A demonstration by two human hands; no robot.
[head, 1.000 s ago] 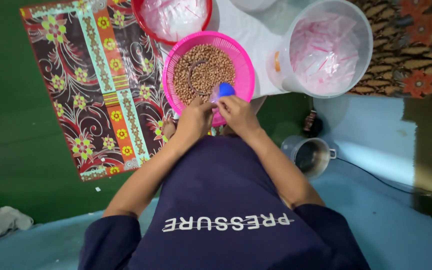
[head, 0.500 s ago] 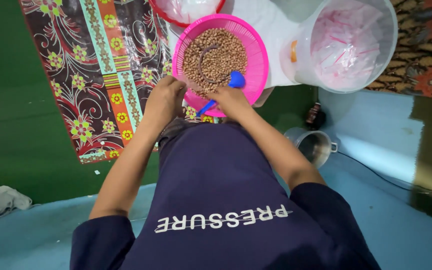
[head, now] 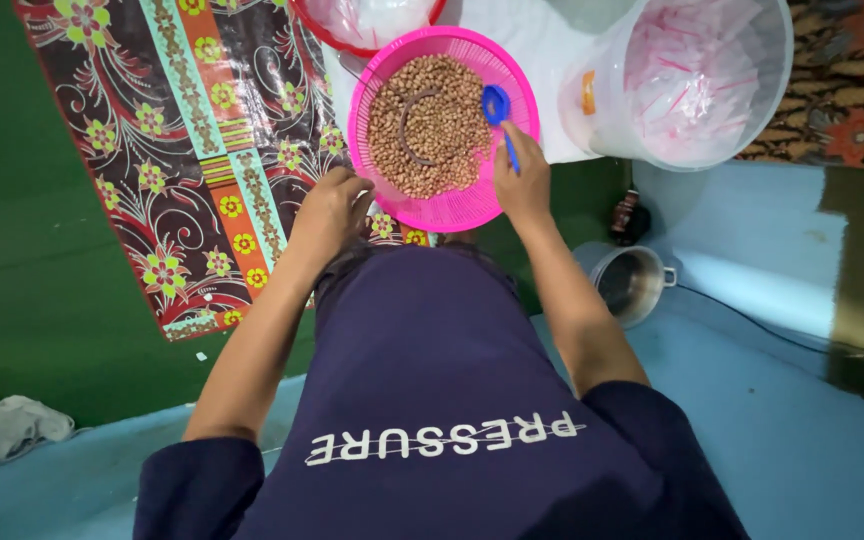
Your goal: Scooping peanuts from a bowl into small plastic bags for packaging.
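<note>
Blue plastic scoop [head: 498, 110] pinched in right hand [head: 522, 182] fingers over peanuts [head: 430, 125] in pink basket [head: 452, 208]; left hand [head: 327, 212], fingers curled, steadied rim; scooping step, next likely a level lift.

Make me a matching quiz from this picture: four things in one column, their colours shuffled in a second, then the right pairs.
Things:
1. spoon in the right hand
2. basket of peanuts
3. small pot
4. basin of plastic bags

Colours:
A. red
B. silver
C. blue
D. pink

Pairs: 1-C, 2-D, 3-B, 4-A
</note>
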